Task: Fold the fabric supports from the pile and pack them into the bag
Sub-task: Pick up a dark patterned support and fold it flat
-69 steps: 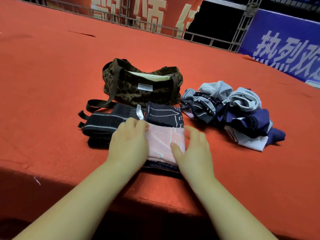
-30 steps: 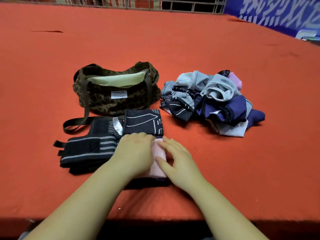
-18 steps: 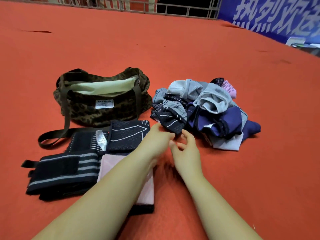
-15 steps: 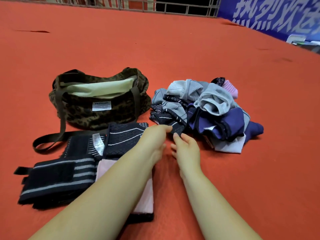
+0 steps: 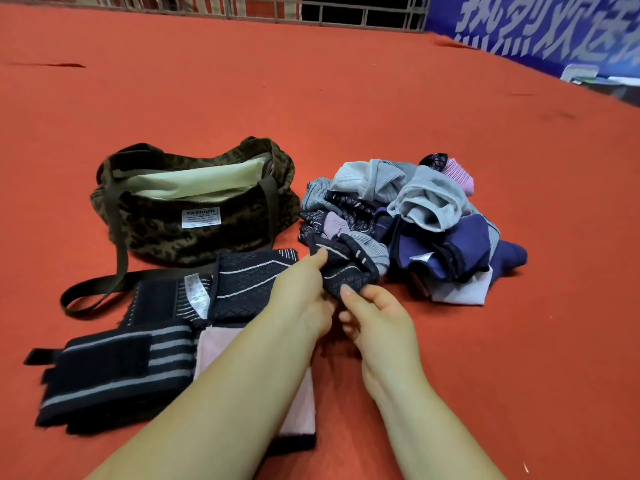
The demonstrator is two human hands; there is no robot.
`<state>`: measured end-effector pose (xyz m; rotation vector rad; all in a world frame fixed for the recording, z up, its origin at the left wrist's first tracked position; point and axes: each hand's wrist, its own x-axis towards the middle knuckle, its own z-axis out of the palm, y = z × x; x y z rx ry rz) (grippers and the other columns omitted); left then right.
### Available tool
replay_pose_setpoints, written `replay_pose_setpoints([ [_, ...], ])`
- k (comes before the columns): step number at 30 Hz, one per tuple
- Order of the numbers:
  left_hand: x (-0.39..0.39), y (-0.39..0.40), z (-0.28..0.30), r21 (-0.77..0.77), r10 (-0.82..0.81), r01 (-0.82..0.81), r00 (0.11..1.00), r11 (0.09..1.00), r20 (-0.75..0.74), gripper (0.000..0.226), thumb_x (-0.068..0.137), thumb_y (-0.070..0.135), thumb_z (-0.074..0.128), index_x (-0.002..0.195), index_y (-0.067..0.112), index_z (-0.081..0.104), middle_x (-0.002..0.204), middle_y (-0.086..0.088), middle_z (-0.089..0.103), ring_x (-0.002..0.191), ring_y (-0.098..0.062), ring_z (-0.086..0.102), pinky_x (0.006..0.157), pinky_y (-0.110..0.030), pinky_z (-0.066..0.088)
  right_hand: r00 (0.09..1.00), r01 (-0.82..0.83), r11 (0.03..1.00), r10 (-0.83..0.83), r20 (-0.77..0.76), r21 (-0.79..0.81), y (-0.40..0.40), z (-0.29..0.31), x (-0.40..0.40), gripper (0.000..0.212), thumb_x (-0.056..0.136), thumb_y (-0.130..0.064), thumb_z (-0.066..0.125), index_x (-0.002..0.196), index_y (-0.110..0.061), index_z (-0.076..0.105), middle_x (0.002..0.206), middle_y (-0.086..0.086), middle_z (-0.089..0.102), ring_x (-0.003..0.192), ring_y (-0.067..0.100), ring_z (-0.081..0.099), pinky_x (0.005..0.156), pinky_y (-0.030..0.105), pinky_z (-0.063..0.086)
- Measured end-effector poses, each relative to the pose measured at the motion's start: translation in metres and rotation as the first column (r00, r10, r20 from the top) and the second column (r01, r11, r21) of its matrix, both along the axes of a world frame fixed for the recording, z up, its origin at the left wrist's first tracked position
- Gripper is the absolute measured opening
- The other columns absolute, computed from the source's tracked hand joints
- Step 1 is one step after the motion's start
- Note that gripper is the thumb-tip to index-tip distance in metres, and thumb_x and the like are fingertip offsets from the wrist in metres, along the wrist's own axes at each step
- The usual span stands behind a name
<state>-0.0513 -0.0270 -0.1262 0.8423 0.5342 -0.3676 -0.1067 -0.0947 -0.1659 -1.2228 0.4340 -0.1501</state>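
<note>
A camouflage bag [image 5: 162,233] stands open on the red carpet, its pale lining showing. To its right lies a pile of fabric supports [image 5: 433,216] in grey, navy and pink. My left hand [image 5: 304,289] and my right hand [image 5: 374,310] both pinch a dark patterned support [image 5: 349,268] at the pile's near left edge. Folded supports lie in front of the bag: a black striped one [image 5: 114,368], a dark patterned one [image 5: 249,282] and a pink one [image 5: 301,410] partly under my left forearm.
The bag's long strap [image 5: 104,289] loops out on the carpet to the left. A metal railing [image 5: 346,12] and a blue banner [image 5: 540,29] stand at the far edge. Red carpet spreads all around.
Both hands left the folded pink support and moved up and right to the pile. They now pinch the dark patterned support at its edge.
</note>
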Motion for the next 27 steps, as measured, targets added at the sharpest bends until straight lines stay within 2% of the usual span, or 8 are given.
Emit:
replay_pose_setpoints([
  [6, -0.046, 0.021, 0.0, 0.151, -0.045, -0.001, 0.952, 0.988, 0.302, 0.024, 0.095, 0.006, 0.048, 0.111, 0.004, 0.066, 0.103, -0.014, 0.071, 0.093, -0.027, 0.066, 0.089, -0.044, 0.051, 0.999, -0.002, 0.915, 0.018, 0.037, -0.404, -0.011, 0.015, -0.054, 0.027, 0.081, -0.027, 0.07, 0.061, -0.013, 0.058, 0.048, -0.007, 0.054, 0.043, 0.003, 0.042, 0.046, 0.014, 0.034],
  [8, -0.059, 0.028, 0.003, 0.232, -0.073, -0.029, 0.906, 0.972, 0.417, 0.023, 0.095, 0.005, 0.048, 0.108, 0.004, 0.067, 0.1, -0.012, 0.072, 0.09, -0.022, 0.068, 0.083, -0.037, 0.056, 0.981, 0.162, 0.843, -0.082, 0.175, -0.512, -0.019, 0.023, -0.067, 0.029, 0.079, -0.024, 0.073, 0.06, -0.013, 0.054, 0.048, -0.007, 0.046, 0.043, 0.004, 0.034, 0.044, 0.015, 0.029],
  [11, -0.079, 0.038, 0.011, 0.373, -0.188, -0.044, 0.804, 0.927, 0.564, 0.021, 0.094, 0.004, 0.05, 0.099, 0.013, 0.068, 0.09, 0.0, 0.074, 0.084, -0.01, 0.068, 0.075, -0.024, 0.055, 0.946, 0.274, 0.687, -0.064, 0.319, -0.673, -0.024, 0.036, -0.072, 0.019, 0.074, -0.037, 0.075, 0.071, -0.025, 0.06, 0.069, -0.002, 0.058, 0.059, 0.006, 0.048, 0.059, 0.013, 0.038],
  [14, -0.093, 0.043, 0.016, 0.454, -0.297, -0.029, 0.719, 0.891, 0.629, 0.024, 0.093, 0.001, 0.049, 0.096, 0.017, 0.066, 0.089, 0.004, 0.073, 0.087, -0.009, 0.066, 0.085, -0.028, 0.052, 0.924, 0.343, 0.495, -0.026, 0.382, -0.798, -0.023, 0.043, -0.071, 0.024, 0.07, -0.052, 0.064, 0.084, -0.032, 0.062, 0.091, -0.008, 0.058, 0.09, 0.009, 0.055, 0.084, 0.025, 0.045],
  [16, -0.101, 0.046, 0.021, 0.479, -0.346, -0.011, 0.676, 0.878, 0.65, 0.026, 0.094, -0.002, 0.046, 0.096, 0.016, 0.065, 0.088, 0.006, 0.071, 0.086, -0.008, 0.063, 0.085, -0.029, 0.051, 0.902, 0.401, 0.439, -0.035, 0.431, -0.804, -0.019, 0.046, -0.073, 0.028, 0.07, -0.055, 0.059, 0.086, -0.032, 0.062, 0.098, -0.009, 0.056, 0.099, 0.013, 0.051, 0.092, 0.029, 0.041],
  [19, -0.109, 0.053, 0.028, 0.429, -0.353, 0.055, 0.666, 0.902, 0.657, 0.026, 0.095, -0.002, 0.04, 0.097, 0.012, 0.061, 0.086, 0.001, 0.069, 0.083, -0.014, 0.063, 0.076, -0.035, 0.056, 0.879, 0.419, 0.484, -0.005, 0.476, -0.768, -0.012, 0.052, -0.079, 0.02, 0.07, -0.054, 0.058, 0.081, -0.038, 0.058, 0.101, -0.009, 0.055, 0.103, 0.013, 0.051, 0.094, 0.013, 0.032],
  [21, -0.112, 0.055, 0.027, 0.39, -0.337, 0.079, 0.676, 0.917, 0.656, 0.024, 0.095, -0.002, 0.04, 0.099, 0.012, 0.059, 0.083, 0.004, 0.069, 0.079, -0.011, 0.065, 0.067, -0.031, 0.058, 0.868, 0.406, 0.532, 0.031, 0.496, -0.743, -0.007, 0.053, -0.082, 0.013, 0.071, -0.049, 0.058, 0.08, -0.04, 0.055, 0.102, -0.011, 0.054, 0.104, 0.009, 0.053, 0.093, 0.012, 0.034],
  [27, -0.119, 0.053, 0.026, 0.477, -0.338, -0.075, 0.61, 0.876, 0.717, 0.019, 0.091, 0.01, 0.058, 0.102, 0.024, 0.065, 0.098, 0.008, 0.072, 0.094, -0.002, 0.065, 0.082, -0.015, 0.048, 0.856, 0.35, 0.601, 0.106, 0.506, -0.719, 0.003, 0.058, -0.085, 0.012, 0.075, -0.033, 0.064, 0.078, -0.037, 0.053, 0.103, -0.014, 0.059, 0.1, -0.009, 0.052, 0.084, 0.001, 0.033],
])
